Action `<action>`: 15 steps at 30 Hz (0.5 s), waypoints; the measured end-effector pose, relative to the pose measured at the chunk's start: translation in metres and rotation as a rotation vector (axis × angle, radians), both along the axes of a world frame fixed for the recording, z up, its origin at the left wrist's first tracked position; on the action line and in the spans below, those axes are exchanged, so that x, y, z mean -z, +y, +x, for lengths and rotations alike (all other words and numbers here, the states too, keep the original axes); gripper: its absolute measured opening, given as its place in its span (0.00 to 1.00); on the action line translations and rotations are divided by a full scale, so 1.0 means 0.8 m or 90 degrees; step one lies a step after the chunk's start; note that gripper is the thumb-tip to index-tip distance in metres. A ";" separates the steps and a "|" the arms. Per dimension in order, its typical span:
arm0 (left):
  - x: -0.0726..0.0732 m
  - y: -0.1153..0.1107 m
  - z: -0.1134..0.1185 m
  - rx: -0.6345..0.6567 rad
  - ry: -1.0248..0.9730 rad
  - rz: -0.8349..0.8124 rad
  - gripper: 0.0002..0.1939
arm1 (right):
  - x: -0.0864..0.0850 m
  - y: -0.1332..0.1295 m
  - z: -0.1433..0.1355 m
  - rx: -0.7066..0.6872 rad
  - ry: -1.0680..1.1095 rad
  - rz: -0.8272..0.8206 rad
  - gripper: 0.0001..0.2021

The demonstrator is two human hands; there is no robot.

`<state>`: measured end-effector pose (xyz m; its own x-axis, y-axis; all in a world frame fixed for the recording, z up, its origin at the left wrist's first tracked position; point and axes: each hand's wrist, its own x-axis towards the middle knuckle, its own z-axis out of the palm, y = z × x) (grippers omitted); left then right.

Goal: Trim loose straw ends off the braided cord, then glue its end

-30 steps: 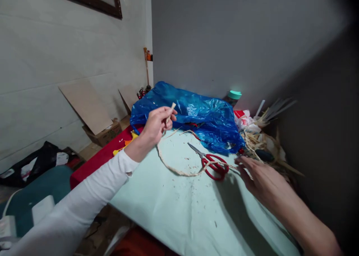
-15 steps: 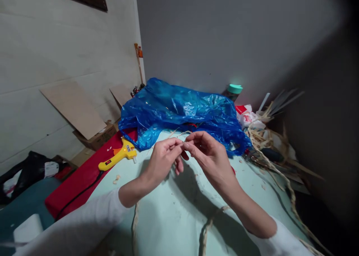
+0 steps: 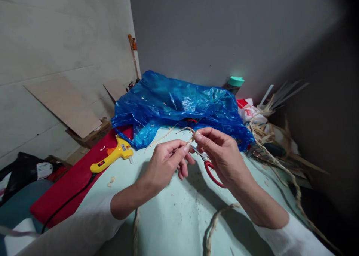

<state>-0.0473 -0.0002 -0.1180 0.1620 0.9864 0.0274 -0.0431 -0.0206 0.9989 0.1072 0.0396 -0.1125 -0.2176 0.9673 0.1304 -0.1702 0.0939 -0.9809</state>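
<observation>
Between my two hands runs a short stretch of pale twisted fibre cord. My left hand pinches it from the left with thumb and forefinger, the other fingers curled loosely. My right hand pinches the cord just to the right and a little higher. Thin loose strands trail behind the fingertips toward the blue bag. Red-handled scissors lie on the table behind my right hand, which partly hides them. A thicker length of braided cord rests on the table below my hands.
A pale green table carries a crumpled blue plastic bag at the back. To the left, a yellow glue gun with a black cable lies by a red surface. Dry fibre strips and a long cord pile up at right.
My hands have drawn slightly apart, with the right moving rightward, so cord now shows between the fingertips. The scissors have come into sight. The camera view has shifted a little.
</observation>
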 end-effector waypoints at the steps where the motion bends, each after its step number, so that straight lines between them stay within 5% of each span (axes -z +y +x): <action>1: 0.000 -0.001 0.000 -0.002 -0.002 -0.011 0.13 | 0.000 0.000 0.000 0.018 0.004 0.005 0.08; 5: 0.000 -0.005 0.001 -0.004 0.002 -0.032 0.13 | -0.002 -0.008 -0.001 0.087 -0.054 0.081 0.06; 9: 0.000 -0.007 0.001 -0.016 -0.014 -0.023 0.18 | -0.002 -0.021 -0.005 0.157 -0.198 0.302 0.02; 12: -0.002 -0.007 0.000 -0.014 -0.064 -0.036 0.18 | -0.002 -0.029 -0.005 0.160 -0.271 0.456 0.03; 15: -0.003 -0.006 -0.001 -0.011 -0.071 -0.035 0.17 | 0.000 -0.032 -0.004 0.140 -0.293 0.504 0.05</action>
